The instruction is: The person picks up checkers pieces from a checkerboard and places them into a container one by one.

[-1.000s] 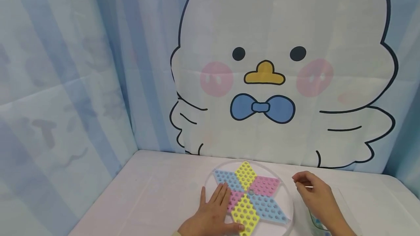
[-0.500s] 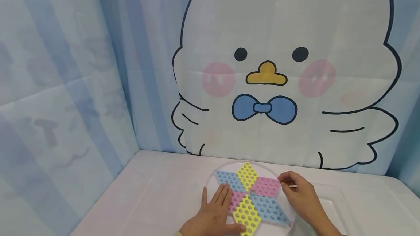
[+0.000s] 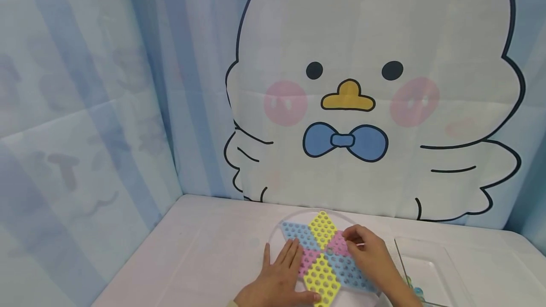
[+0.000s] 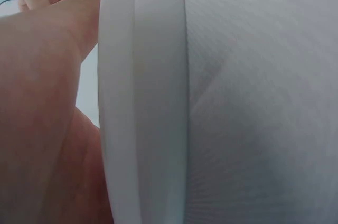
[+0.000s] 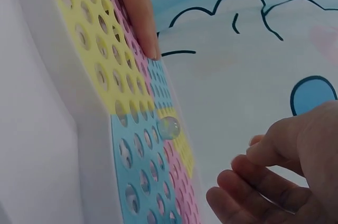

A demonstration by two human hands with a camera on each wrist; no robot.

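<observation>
A round Chinese checkers board (image 3: 323,276) with a yellow, pink and blue star lies on the table. One clear glass marble (image 5: 169,128) sits near the star's centre. My left hand (image 3: 279,274) rests on the board's left side, fingers straight, thumb on the near yellow point. In the left wrist view, the board's pale rim (image 4: 142,97) fills the middle beside that hand. Over the pink point at the right, my right hand (image 3: 368,250) hovers with fingers curled and thumb drawn towards the index finger. I cannot tell whether something small is between its fingertips.
A clear plastic box (image 3: 431,269) stands right of the board, with several blue and green marbles (image 3: 418,292) at its near left, partly behind the right forearm. Behind the table hangs a curtain (image 3: 341,179) with a cartoon bird.
My right hand has moved left from above the plastic box to over the board's pink point. The left hand stays on the board. The box and its marbles show more now.
</observation>
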